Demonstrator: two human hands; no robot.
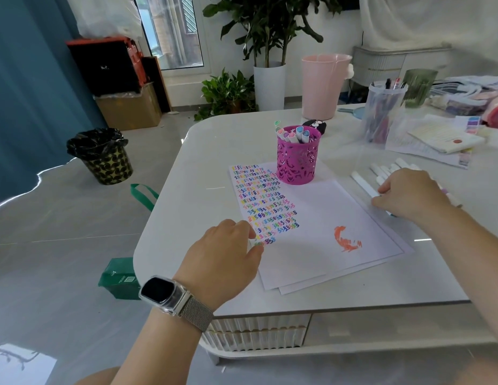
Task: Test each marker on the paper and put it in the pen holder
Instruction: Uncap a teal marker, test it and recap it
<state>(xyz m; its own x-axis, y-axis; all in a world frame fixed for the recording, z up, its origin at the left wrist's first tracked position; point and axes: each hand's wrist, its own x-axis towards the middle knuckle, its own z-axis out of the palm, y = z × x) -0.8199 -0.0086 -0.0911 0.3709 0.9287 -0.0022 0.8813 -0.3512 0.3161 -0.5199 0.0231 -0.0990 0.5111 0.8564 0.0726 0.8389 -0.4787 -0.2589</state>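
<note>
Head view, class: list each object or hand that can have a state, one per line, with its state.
Pen holder: upright, holding capped markers.
Paper: flat, covered in test marks.
Loose markers: lying on the table.
Left hand: pressing on paper.
Right hand: reaching for a marker.

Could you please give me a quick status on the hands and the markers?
Left hand flat on paper. Right hand on loose markers, grip unclear. Pen holder part filled, path clear.

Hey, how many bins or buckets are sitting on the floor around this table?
2 show. A black-bagged patterned bin stands on the floor left of the table; a pink bucket stands behind the table's far edge, base hidden. The table could hide others.
</note>
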